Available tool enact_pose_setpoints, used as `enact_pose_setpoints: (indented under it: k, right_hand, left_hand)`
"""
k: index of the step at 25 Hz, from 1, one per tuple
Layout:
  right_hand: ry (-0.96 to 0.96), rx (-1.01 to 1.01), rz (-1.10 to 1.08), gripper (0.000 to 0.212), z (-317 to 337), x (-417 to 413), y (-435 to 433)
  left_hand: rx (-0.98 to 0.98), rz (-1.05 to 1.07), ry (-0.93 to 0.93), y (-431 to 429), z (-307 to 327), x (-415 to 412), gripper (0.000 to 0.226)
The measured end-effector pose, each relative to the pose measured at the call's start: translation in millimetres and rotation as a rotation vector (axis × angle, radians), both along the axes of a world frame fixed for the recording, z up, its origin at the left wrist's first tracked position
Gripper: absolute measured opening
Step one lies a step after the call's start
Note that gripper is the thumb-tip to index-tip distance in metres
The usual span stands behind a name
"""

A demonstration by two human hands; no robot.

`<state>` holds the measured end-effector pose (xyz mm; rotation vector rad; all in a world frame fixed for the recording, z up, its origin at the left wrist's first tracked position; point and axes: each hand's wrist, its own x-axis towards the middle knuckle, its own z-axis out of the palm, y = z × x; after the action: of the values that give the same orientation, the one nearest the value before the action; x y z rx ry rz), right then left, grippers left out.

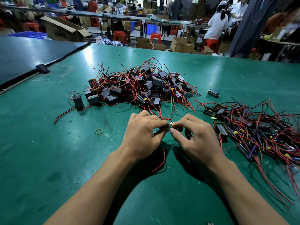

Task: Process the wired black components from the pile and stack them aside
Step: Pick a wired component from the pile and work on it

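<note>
Left hand (142, 132) and right hand (194, 135) meet fingertip to fingertip, each grip pinched tight on the wires (163, 157) of one black component (155, 132) tucked under the left grip. It looks light and its leads floppy, so I'd hold the rigid body. The pile (139, 88) lies beyond the grip.

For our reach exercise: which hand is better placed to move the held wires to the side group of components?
Probably the right hand: the side group lies just beyond it on its own side, so the left hand would have to cross over. Both hands pinch the wires.
</note>
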<state>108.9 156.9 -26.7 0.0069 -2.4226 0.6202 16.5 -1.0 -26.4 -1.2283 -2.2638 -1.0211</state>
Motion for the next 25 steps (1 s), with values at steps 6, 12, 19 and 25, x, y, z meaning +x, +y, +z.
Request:
enact_pose_setpoints:
  k: [6, 12, 19, 25]
  right_hand:
    - [-0.164, -0.381, -0.031, 0.017, -6, -9, 6]
    - [-0.071, -0.049, 0.113, 0.026, 0, -2, 11]
    - [-0.093, 0.072, 0.125, 0.035, 1, -1, 12]
    - [-0.007, 0.14, 0.077, 0.015, 0, 0, 8]
  left_hand:
    - [-0.006, 0.025, 0.045, 1, -1, 1, 0.012]
    - [-0.021, 0.018, -0.018, -2, 0, -1, 0.019]
    - [-0.008, 0.016, -0.04, -3, -1, -2, 0.021]
    - [-0.01, 0.011, -0.048, -1, -1, -1, 0.017]
